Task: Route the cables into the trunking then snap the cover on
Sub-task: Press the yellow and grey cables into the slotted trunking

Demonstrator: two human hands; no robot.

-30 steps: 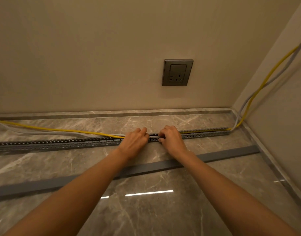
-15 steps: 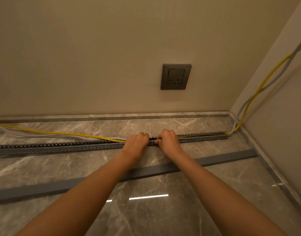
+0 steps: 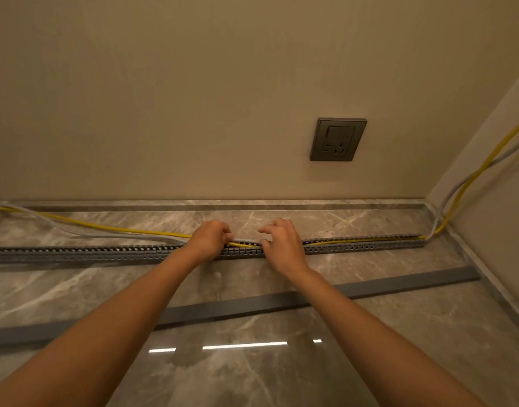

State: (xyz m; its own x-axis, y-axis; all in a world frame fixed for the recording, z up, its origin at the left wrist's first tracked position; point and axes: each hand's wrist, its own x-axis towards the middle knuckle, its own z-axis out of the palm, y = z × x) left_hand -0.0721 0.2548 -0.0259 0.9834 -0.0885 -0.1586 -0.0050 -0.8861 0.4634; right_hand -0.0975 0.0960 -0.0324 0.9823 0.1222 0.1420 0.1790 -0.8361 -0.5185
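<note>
The left hand (image 3: pixel 209 239) pinches the yellow cable (image 3: pixel 105 227) and grey cable (image 3: pixel 84 234) over the long grey trunking (image 3: pixel 76 253) on the floor (image 3: pixel 252 377). The right hand (image 3: pixel 283 245) has its fingers curled on the trunking, but I cannot tell if it grips. The cover (image 3: pixel 399 282) lies flat nearer, apart from the trunking.

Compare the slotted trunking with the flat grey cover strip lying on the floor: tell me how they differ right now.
The trunking has slotted, comb-like sides and an open top; the cover is a plain, smooth flat strip. The trunking lies nearer the wall, the cover nearer the person, passing under both forearms. The trunking holds the yellow cable along its right stretch; the cover holds nothing. Both hands work at the trunking; neither touches the cover. Both are long, grey and lie on the marble floor.
</note>
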